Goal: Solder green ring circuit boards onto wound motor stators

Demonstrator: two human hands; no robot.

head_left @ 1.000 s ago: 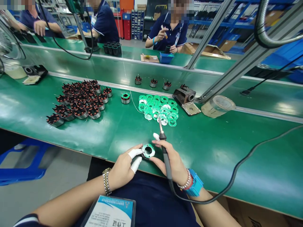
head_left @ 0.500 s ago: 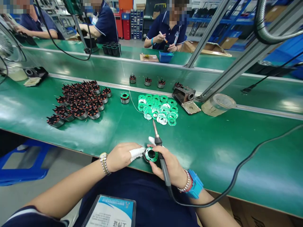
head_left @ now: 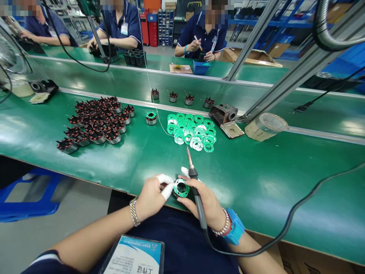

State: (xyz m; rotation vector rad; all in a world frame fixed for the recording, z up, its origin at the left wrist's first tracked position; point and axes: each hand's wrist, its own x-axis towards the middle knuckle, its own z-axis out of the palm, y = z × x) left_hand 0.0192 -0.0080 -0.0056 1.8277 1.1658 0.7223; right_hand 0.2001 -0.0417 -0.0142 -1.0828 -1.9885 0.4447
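A motor stator with a green ring-shaped circuit board (head_left: pixel 184 193) on top is held just above the bench's front edge. My right hand (head_left: pixel 209 201) grips it between thumb and fingers, and also carries a soldering iron (head_left: pixel 200 209) whose tip points away from me. White finger covers show on both hands. My left hand (head_left: pixel 152 194) is closed, thumb and forefinger pinched at the ring's left edge; whether a wire lies between them is too small to tell. Loose green ring boards (head_left: pixel 196 131) lie ahead, beside a stator topped with a board (head_left: pixel 151 118).
Many bare stators (head_left: pixel 97 121) are grouped at left. Beyond the metal rail several more stators (head_left: pixel 189 99) stand in a row. A soldering iron holder (head_left: pixel 224 114), a sponge tray (head_left: pixel 232 129) and a plastic tub (head_left: pixel 265 126) are at right. The iron's cable (head_left: pixel 288 209) crosses the right side. Co-workers sit opposite.
My left hand has gone from fingers laid along the stator's side to a thumb-and-forefinger pinch at its edge. The row of stators beyond the rail has shifted left.
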